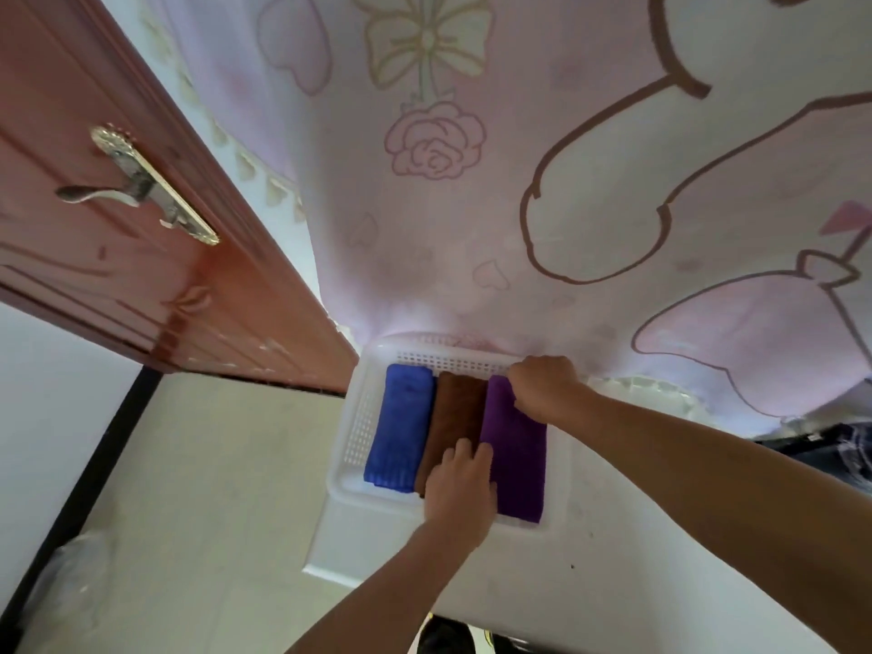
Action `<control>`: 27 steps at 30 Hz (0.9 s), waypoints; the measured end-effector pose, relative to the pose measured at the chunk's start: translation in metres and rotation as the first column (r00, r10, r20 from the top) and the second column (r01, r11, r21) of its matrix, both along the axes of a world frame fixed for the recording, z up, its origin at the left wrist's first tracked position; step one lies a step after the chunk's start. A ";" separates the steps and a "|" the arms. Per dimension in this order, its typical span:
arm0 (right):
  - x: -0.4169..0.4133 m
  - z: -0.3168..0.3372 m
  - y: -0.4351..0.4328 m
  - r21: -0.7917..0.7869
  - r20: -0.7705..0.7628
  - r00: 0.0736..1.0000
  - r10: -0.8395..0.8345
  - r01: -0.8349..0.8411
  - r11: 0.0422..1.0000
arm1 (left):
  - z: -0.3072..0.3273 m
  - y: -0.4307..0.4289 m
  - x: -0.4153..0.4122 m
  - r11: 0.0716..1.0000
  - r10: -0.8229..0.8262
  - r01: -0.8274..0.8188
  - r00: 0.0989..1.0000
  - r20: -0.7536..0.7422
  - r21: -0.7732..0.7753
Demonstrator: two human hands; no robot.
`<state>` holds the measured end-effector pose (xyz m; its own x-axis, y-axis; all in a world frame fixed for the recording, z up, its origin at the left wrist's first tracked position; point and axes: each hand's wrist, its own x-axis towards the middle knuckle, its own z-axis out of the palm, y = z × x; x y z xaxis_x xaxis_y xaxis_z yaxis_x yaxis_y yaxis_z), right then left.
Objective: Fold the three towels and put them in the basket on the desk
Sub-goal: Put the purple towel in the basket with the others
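Note:
A white perforated basket sits on the white desk against the curtain. Three folded towels lie side by side in it: a blue towel on the left, a brown towel in the middle, a purple towel on the right. My left hand rests on the near end of the brown towel, fingers spread and touching the purple one's edge. My right hand is closed on the far end of the purple towel near the basket's back rim.
A pink curtain with a cartoon print hangs right behind the basket. A reddish-brown door with a metal lever handle stands open on the left. Pale floor tiles lie beyond the desk's left edge. Dark objects sit at the far right.

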<state>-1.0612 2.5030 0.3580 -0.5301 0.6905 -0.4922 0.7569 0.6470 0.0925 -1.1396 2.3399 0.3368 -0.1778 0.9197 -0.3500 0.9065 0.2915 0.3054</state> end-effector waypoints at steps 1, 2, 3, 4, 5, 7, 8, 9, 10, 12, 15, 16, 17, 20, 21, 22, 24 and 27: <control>0.001 0.000 -0.002 0.091 -0.047 0.998 0.048 -0.044 0.995 | -0.001 -0.005 -0.002 0.994 -0.104 0.104 0.995 0.003 0.040; 0.004 -0.001 -0.005 0.180 -0.106 0.988 0.111 -0.090 0.979 | -0.004 -0.009 -0.004 0.977 -0.210 0.210 0.978 0.002 0.049; 0.007 -0.004 -0.010 0.240 -0.151 0.973 0.177 -0.138 0.961 | -0.008 -0.014 -0.007 0.956 -0.290 0.290 0.957 0.002 0.038; 0.012 -0.009 -0.014 0.270 -0.184 0.952 0.244 -0.190 0.944 | -0.012 -0.017 -0.008 0.943 -0.332 0.332 0.943 0.003 0.005; 0.016 -0.014 -0.018 0.257 -0.201 0.934 0.295 -0.240 0.936 | -0.015 -0.022 -0.009 0.934 -0.355 0.355 0.935 0.004 -0.027; 0.027 -0.026 -0.023 0.155 -0.210 0.934 0.289 -0.260 0.953 | -0.017 -0.028 -0.007 0.911 -0.407 0.405 0.913 -0.010 -0.075; 0.030 -0.030 -0.024 0.093 -0.205 0.948 0.244 -0.229 0.969 | -0.018 -0.029 -0.006 0.903 -0.421 0.418 0.907 -0.013 -0.096; 0.031 -0.033 -0.025 0.044 -0.206 0.959 0.196 -0.191 0.981 | -0.018 -0.030 -0.006 0.900 -0.424 0.420 0.905 -0.014 -0.118; 0.031 -0.035 -0.025 0.009 -0.211 0.965 0.158 -0.159 0.987 | -0.017 -0.030 -0.005 0.897 -0.425 0.420 0.905 -0.013 -0.139; 0.028 -0.035 -0.025 -0.037 -0.223 0.968 0.115 -0.127 0.991 | -0.013 -0.030 -0.007 0.892 -0.431 0.425 0.902 -0.007 -0.152; 0.032 -0.027 -0.030 -0.025 -0.287 0.955 0.081 -0.092 0.995 | -0.011 -0.035 -0.023 0.924 -0.381 0.381 0.924 0.004 -0.032; 0.036 -0.022 -0.034 0.006 -0.330 0.941 0.072 -0.074 0.997 | -0.010 -0.036 -0.034 0.938 -0.345 0.346 0.938 -0.010 0.028; 0.043 -0.016 -0.041 0.039 -0.370 0.927 0.065 -0.054 0.998 | -0.010 -0.037 -0.047 0.942 -0.320 0.323 0.946 -0.045 0.091; 0.059 -0.009 -0.076 -0.004 -0.425 0.904 0.056 -0.064 0.998 | -0.016 -0.046 -0.098 0.930 -0.300 0.335 0.930 -0.214 0.150; 0.062 -0.011 -0.090 -0.058 -0.415 0.909 0.036 -0.066 0.996 | -0.017 -0.050 -0.114 0.926 -0.336 0.368 0.905 -0.260 0.083; 0.062 -0.014 -0.107 -0.111 -0.392 0.920 0.010 -0.058 0.992 | -0.019 -0.055 -0.131 0.912 -0.386 0.409 0.874 -0.295 0.018; 0.061 -0.024 -0.134 -0.161 -0.354 0.935 -0.018 -0.042 0.986 | -0.018 -0.064 -0.153 0.874 -0.475 0.482 0.823 -0.312 -0.062; 0.057 -0.037 -0.167 -0.075 -0.393 0.915 -0.096 0.072 0.995 | -0.020 -0.071 -0.167 0.801 -0.587 0.590 0.743 -0.321 -0.100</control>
